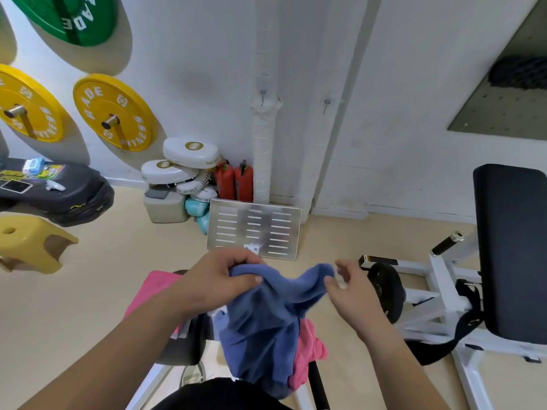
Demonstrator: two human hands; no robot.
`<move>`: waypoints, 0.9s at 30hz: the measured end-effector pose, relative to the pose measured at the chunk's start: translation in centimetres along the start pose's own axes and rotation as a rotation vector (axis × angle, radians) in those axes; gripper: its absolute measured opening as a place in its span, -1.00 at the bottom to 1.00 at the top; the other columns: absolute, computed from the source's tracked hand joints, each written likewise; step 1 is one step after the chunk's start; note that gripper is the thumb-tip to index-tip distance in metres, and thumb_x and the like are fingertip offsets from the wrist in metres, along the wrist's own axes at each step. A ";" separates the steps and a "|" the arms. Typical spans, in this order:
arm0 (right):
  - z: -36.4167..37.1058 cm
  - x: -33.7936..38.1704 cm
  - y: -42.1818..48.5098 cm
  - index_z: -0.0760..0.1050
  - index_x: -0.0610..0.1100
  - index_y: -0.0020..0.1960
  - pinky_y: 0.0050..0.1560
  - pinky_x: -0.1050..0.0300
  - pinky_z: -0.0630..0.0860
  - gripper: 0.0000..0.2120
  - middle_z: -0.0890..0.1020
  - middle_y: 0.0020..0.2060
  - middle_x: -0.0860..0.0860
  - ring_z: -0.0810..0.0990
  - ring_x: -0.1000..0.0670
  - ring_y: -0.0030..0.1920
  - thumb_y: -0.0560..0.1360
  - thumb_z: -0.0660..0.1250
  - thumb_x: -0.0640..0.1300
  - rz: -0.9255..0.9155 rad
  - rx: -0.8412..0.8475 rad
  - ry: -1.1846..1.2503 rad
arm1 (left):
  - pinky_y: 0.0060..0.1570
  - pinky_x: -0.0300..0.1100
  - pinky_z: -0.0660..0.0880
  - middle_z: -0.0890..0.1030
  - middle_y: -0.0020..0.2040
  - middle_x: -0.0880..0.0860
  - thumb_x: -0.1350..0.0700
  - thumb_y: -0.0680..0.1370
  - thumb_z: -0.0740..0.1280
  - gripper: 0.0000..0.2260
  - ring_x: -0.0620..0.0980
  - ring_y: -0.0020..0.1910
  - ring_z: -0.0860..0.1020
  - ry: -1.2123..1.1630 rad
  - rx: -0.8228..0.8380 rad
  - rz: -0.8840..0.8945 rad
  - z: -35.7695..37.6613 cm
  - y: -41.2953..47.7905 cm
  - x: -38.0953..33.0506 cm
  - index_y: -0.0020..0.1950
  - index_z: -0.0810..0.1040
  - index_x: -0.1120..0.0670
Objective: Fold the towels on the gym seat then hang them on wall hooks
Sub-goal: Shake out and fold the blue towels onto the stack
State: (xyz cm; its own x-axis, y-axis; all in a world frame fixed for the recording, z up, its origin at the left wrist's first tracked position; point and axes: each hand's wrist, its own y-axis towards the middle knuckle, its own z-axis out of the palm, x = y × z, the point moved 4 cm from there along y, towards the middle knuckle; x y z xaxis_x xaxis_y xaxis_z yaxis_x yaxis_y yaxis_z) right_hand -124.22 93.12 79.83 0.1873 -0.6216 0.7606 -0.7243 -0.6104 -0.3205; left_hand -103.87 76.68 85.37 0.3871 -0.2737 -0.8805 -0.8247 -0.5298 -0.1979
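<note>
The white wall fills the upper half of the view, with a tan floor below it. At the right stands a white-framed bench with a tall black pad upright on it. On the left wall hang two yellow plates on pegs and a green plate above them, cut off by the top edge. A slotted metal panel leans against the foot of the wall near the middle; behind it stand two red extinguishers, and to their left a heap of white pads.

The blue towel hangs in front of the person, bunched at its top edge and drooping down toward the bottom of the view. Behind it a pink towel shows at the lower right, and more pink cloth lies to the left behind the left forearm — apparently on the seat, though most of the seat is hidden.

The left hand is closed on the towel's top left part, thumb pressed over the cloth. The right hand sits at the top right corner, thumb and fingers half curled around the edge — whether it truly pinches the cloth cannot be told, as the fingers are blurred. The two hands are held apart with the towel sagging between them.

High on the wall are two small hooks, one on the wrapped pipe and one to its right, both bare.
</note>
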 end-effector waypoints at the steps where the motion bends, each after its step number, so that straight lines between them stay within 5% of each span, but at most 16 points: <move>1: 0.5 1.5 -0.7 0.46 0.08 0.37 0.15 0.35 0.44 -0.60 0.55 0.25 0.19 0.55 0.23 0.16 0.56 0.33 -0.16 -0.117 0.056 0.043 | 0.00 -0.33 0.58 0.74 -0.03 -0.09 0.31 0.55 0.36 -0.73 -0.18 0.00 0.67 0.011 0.040 0.022 0.9 0.0 -0.9 0.04 0.73 -0.02; 3: 1.6 5.0 -2.7 0.48 0.15 0.39 0.22 0.46 0.40 -0.49 0.57 0.29 0.28 0.50 0.30 0.31 0.53 0.34 -0.27 -0.304 0.243 0.142 | -0.02 -0.37 0.56 0.74 -0.01 -0.12 0.34 0.52 0.37 -0.70 -0.19 0.00 0.68 0.006 0.033 0.066 2.2 0.1 -2.1 0.07 0.72 -0.01; 6: 2.6 7.1 -4.4 0.50 0.08 0.40 0.32 0.26 0.52 -0.44 0.67 0.24 0.17 0.60 0.19 0.30 0.51 0.34 -0.39 -0.396 0.444 0.258 | -0.14 -0.32 0.56 0.75 -0.09 -0.02 0.37 0.45 0.43 -0.74 -0.16 -0.13 0.69 -0.117 -0.117 0.059 2.7 0.2 -2.0 0.01 0.64 0.03; 9: 2.8 7.2 -4.0 0.62 0.06 0.26 0.26 0.04 0.60 -0.65 0.73 0.10 0.10 0.68 0.13 0.16 0.53 0.45 -0.23 -0.410 0.375 0.189 | -0.23 -0.24 0.56 0.69 -0.18 0.07 0.33 0.41 0.48 -0.73 -0.12 -0.24 0.62 -0.168 -0.300 0.033 1.9 -0.2 -1.2 -0.09 0.57 -0.03; 12: 3.4 7.4 -3.7 0.69 -0.04 -0.02 0.09 -0.25 0.61 -0.93 0.72 -0.13 -0.09 0.68 -0.15 -0.03 0.56 0.42 -0.13 -0.416 0.315 0.183 | -0.04 0.03 0.64 0.68 -0.04 0.16 0.31 0.45 0.47 -0.71 0.11 -0.08 0.68 -0.360 -0.262 0.016 1.6 -0.6 0.2 0.04 0.58 -0.03; 16: 3.1 8.0 -3.3 0.65 -0.04 -0.08 -0.05 0.05 0.61 -0.85 0.70 -0.24 0.05 0.67 0.05 -0.15 0.61 0.36 -0.20 -0.362 0.223 0.383 | 0.14 0.02 0.60 0.67 0.09 0.18 0.33 0.43 0.40 -0.65 0.12 0.08 0.67 -0.442 -0.050 -0.041 3.4 -1.1 2.2 0.15 0.63 0.03; 21: 2.4 8.3 -2.6 0.60 -0.01 -0.03 -0.06 0.15 0.58 -0.86 0.69 -0.17 0.00 0.64 0.09 -0.12 0.66 0.30 -0.12 -0.316 0.095 0.533 | -0.11 -0.10 0.50 0.63 -0.11 0.23 0.19 0.41 0.33 -0.83 -0.07 -0.18 0.54 -0.112 0.094 -0.148 5.8 -0.5 7.2 -0.04 0.63 0.14; 27: -0.4 7.5 -0.9 0.59 -0.04 -0.06 0.09 -0.16 0.56 -0.85 0.66 -0.15 -0.04 0.60 -0.08 -0.05 0.66 0.31 -0.06 -0.166 -0.121 0.823 | -0.14 -0.06 0.52 0.60 -0.27 0.05 0.05 0.52 0.32 -0.84 -0.12 -0.30 0.49 0.179 0.183 -0.295 6.7 -0.7 14.0 -0.18 0.58 0.10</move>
State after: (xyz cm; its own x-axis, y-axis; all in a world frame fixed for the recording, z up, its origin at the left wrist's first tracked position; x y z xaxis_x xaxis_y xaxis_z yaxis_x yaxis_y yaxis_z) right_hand -122.46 89.26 86.04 -0.2110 0.0558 0.9759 -0.8049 -0.5764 -0.1411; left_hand -100.62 78.63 70.33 0.6711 -0.2756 -0.6882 -0.7209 -0.4590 -0.5192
